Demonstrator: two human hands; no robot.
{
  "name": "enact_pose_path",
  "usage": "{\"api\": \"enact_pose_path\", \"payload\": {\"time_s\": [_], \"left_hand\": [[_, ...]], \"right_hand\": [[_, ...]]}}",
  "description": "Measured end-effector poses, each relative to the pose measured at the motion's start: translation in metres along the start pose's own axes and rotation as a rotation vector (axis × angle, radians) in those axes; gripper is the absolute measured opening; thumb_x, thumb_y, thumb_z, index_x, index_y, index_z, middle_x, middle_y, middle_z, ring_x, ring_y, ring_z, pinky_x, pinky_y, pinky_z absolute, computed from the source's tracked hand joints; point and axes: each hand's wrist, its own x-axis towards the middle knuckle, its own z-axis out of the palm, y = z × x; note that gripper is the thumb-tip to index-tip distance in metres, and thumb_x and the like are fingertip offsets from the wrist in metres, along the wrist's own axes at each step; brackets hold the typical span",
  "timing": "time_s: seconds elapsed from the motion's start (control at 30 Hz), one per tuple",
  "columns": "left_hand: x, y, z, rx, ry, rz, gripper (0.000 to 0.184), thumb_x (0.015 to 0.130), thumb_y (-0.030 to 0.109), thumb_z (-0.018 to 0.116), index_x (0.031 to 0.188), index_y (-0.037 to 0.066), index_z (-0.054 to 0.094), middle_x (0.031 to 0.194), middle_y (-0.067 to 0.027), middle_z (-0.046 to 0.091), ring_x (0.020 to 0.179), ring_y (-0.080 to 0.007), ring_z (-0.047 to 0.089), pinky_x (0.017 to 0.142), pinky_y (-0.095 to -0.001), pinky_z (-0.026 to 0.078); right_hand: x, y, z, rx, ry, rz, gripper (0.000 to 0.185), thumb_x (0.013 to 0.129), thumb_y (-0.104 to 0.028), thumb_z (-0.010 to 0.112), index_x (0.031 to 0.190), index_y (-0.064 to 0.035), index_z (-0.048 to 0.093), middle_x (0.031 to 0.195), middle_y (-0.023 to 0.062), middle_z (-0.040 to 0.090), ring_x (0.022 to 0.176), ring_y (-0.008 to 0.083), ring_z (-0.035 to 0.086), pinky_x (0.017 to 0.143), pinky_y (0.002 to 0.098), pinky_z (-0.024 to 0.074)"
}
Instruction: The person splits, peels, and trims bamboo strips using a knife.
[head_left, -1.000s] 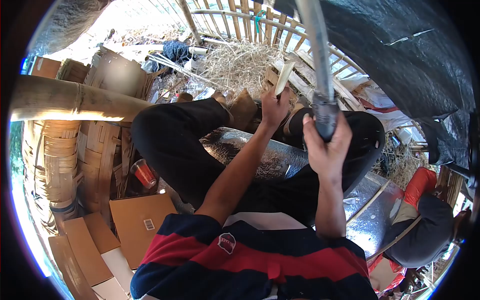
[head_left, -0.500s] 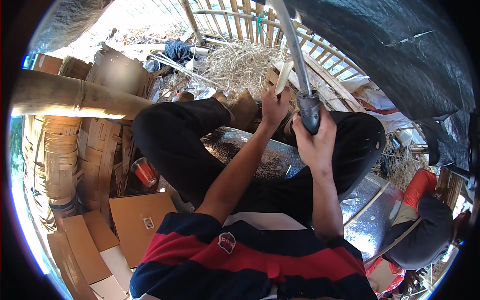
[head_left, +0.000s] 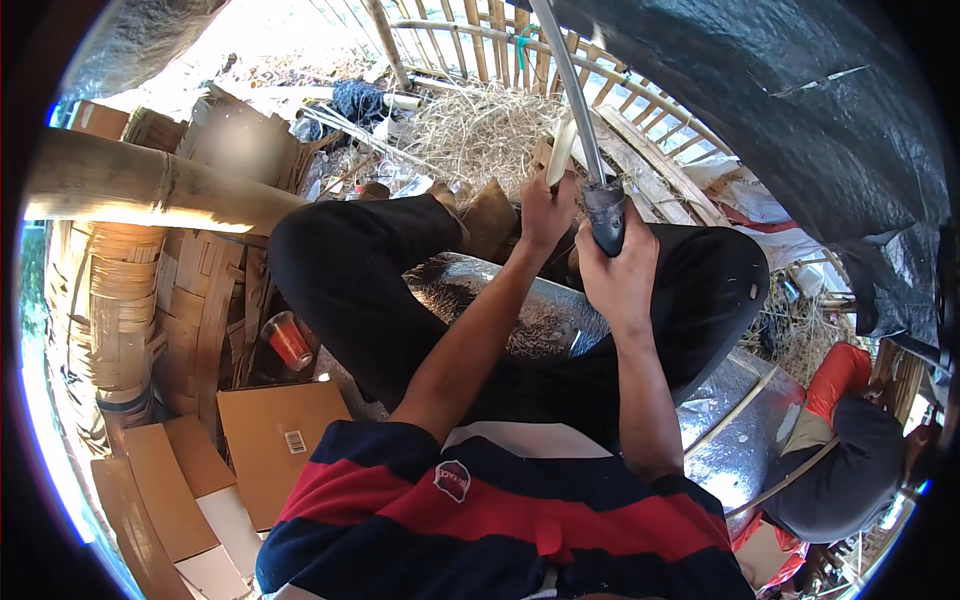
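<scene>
Right hand (head_left: 622,275) closed round a dark handle (head_left: 604,214), left hand (head_left: 547,213) clasping a pale strip (head_left: 562,151) — upper centre.
Grey blade (head_left: 574,80), reaching the top edge, looks stiff, heavyish: hold by the handle; strip seems light, splintery — hold its lower end.

One left hand (head_left: 548,212), one right hand (head_left: 618,272) — one tool (head_left: 604,212), one strip (head_left: 562,152). One red cup (head_left: 289,342), one thick pole (head_left: 150,186), one barcode (head_left: 295,441), one shirt badge (head_left: 451,481), one blue bundle (head_left: 357,100), one teal tie (head_left: 523,43) — one other person (head_left: 845,470), two thin sticks (head_left: 733,412) nearby.
</scene>
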Motion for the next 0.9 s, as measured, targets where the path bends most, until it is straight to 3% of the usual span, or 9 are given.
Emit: {"api": "enact_pose_path", "payload": {"time_s": [0.37,0.43,0.47,0.63,0.7,0.9], "left_hand": [[0.0,-0.016,-0.001,-0.06,-0.033,-0.063,0.028,0.092,0.02,0.056,0.075,-0.002,0.059,0.051,-0.008,0.051,0.049,-0.0081,0.048,0.046,-0.0304,0.038],[0.0,-0.02,-0.005,-0.054,-0.063,-0.167,0.028,0.093,0.02,0.057,0.077,-0.003,0.06,0.053,-0.0067,0.052,0.052,-0.0069,0.047,0.048,-0.0304,0.038],[-0.001,-0.02,-0.011,-0.138,-0.148,-0.251,0.019,0.089,0.011,0.054,0.07,0.01,0.057,0.064,0.0056,0.053,0.059,-0.0028,0.048,0.049,-0.0231,0.037],[0.001,-0.019,-0.011,-0.395,-0.104,-0.412,0.026,0.094,0.016,0.055,0.077,-0.004,0.062,0.059,-0.0027,0.06,0.058,-0.0047,0.049,0.051,-0.0276,0.041],[0.003,-0.009,-0.01,-0.216,-0.11,-0.213,0.025,0.093,0.013,0.056,0.076,-0.004,0.062,0.06,-0.0013,0.06,0.059,-0.0042,0.049,0.051,-0.0271,0.041],[0.0,-0.018,-0.008,-0.149,-0.094,-0.201,0.023,0.092,0.011,0.057,0.076,-0.004,0.062,0.059,-0.0003,0.059,0.057,-0.0033,0.049,0.049,-0.0269,0.039]], "right_hand": [[0.0,0.001,0.003,0.004,0.016,-0.042,0.02,0.074,-0.007,0.061,0.089,0.0012,0.052,0.07,0.0215,0.06,0.07,0.0414,0.062,0.058,0.0432,0.0486],[-0.003,0.0,0.007,0.05,0.05,-0.108,0.019,0.075,-0.006,0.063,0.091,0.0025,0.056,0.07,0.0157,0.06,0.059,0.0264,0.061,0.06,0.0357,0.0478],[-0.005,-0.004,0.006,0.048,0.031,-0.065,0.02,0.075,-0.006,0.063,0.092,0.0028,0.056,0.071,0.0181,0.06,0.062,0.0326,0.063,0.06,0.037,0.048],[-0.006,-0.004,0.008,0.052,0.036,-0.06,0.022,0.075,-0.007,0.062,0.093,0.0031,0.056,0.073,0.0205,0.061,0.069,0.0381,0.064,0.061,0.0398,0.0482],[-0.005,-0.005,0.007,0.066,0.039,-0.094,0.022,0.073,-0.006,0.065,0.088,0.0012,0.052,0.071,0.0227,0.061,0.071,0.042,0.062,0.061,0.0441,0.0496],[-0.003,0.001,0.006,0.127,-0.005,-0.057,0.019,0.074,-0.008,0.063,0.087,0.0007,0.052,0.069,0.0207,0.059,0.071,0.0415,0.061,0.061,0.0433,0.0481]]}}
